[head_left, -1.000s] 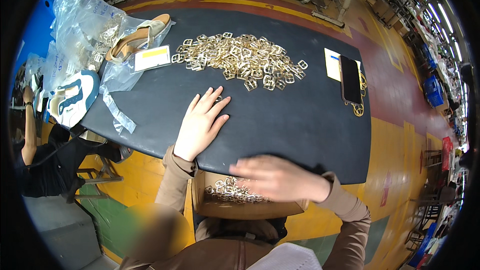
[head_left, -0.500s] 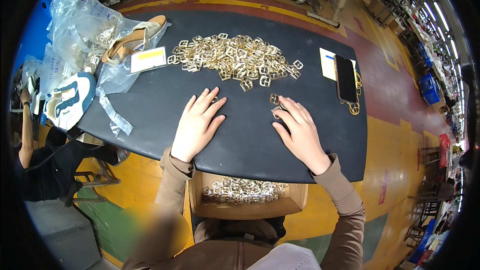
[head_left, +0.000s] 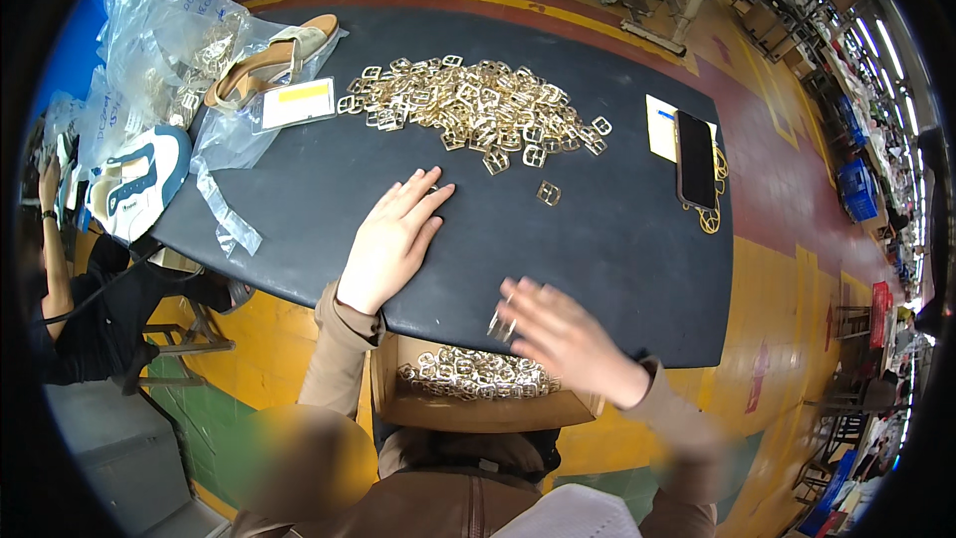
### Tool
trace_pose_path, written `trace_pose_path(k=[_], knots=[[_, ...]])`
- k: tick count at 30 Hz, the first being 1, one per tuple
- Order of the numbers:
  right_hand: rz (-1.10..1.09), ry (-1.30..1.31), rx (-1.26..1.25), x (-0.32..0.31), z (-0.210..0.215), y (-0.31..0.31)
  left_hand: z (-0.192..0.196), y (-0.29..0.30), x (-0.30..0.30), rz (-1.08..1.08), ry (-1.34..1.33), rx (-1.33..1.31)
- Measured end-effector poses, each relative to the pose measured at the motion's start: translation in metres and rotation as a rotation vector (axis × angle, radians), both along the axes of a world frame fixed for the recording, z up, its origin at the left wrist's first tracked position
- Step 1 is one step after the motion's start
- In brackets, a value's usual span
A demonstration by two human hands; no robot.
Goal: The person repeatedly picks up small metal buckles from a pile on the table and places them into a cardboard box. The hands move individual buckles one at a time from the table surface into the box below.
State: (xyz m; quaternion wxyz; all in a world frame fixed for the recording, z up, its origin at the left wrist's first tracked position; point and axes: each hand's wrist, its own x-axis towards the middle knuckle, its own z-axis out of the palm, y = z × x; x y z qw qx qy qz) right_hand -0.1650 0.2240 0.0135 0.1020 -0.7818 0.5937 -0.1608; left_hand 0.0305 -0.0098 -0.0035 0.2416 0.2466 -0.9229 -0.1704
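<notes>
Buckles (head_left: 468, 105) of shiny pale-gold metal lie in a broad, loose heap toward the far side of the black worktop (head_left: 617, 269), each a small rounded-square frame with a bar across its middle. A single buckle (head_left: 548, 193) lies apart, between the heap and the right hand (head_left: 563, 334). That hand is blurred over the near edge, its fingers stretched out, with another buckle at the fingertips; whether it is pinched or only touched, I cannot tell. The left hand (head_left: 390, 244) lies palm down, fingers extended and close together, a bit of metal showing beside the fingertips. Below the near edge, an open brown box (head_left: 488, 416) holds more buckles, which look more silvery.

Blue handwriting marks the clear, crinkled plastic bags (head_left: 149, 20) at the left. Near them is a white card (head_left: 299, 105) with a yellow band; any print is too small to read. Beside it sits a tan sandal (head_left: 231, 90) with a pale strap, and nearer, a white-and-blue sneaker (head_left: 139, 184). At the right, a dark phone (head_left: 696, 159) overlaps a pale slip of paper (head_left: 661, 130), loops of yellow cord (head_left: 710, 219) beside it.
</notes>
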Motion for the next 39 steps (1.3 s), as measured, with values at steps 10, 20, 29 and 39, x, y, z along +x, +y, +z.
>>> trace_pose_path(k=[10, 20, 29, 39], knots=[[0.138, -0.254, -0.053, -0.015, 0.013, -0.019, 0.012, 0.002, 0.005, -0.204, 0.186, 0.239], [0.057, -0.232, -0.153, 0.009, -0.013, -0.112, -0.001, -0.017, 0.01, 0.15, 0.776, 0.671], [0.26, -0.303, -0.047, 0.034, -0.015, -0.058, 0.008, -0.037, -0.021, -0.071, 0.317, 0.391], [0.244, -0.319, 0.135, 0.034, 0.01, 0.016, 0.002, -0.055, -0.071, -0.308, -0.01, 0.003]])
